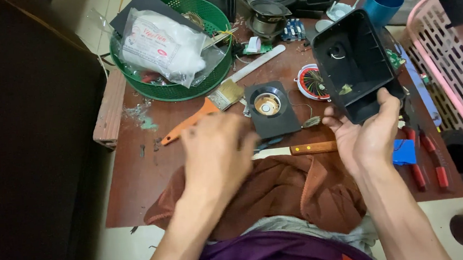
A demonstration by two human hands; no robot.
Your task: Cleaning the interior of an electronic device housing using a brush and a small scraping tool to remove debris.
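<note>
With the black plastic housing [357,60] already emptied and gripped at its lower edge by the right hand [366,133], the blurred left hand [217,152], fingers loosely curled on nothing, hovers above the brown cloth [292,187], leaving the speaker plate [270,108] loose on the table [134,188].

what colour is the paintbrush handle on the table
Orange; the paintbrush handle shows best in the head view.

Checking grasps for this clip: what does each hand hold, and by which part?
Right hand grips the black plastic box by its lower corner. Left hand is blurred; holds nothing visible.
</note>
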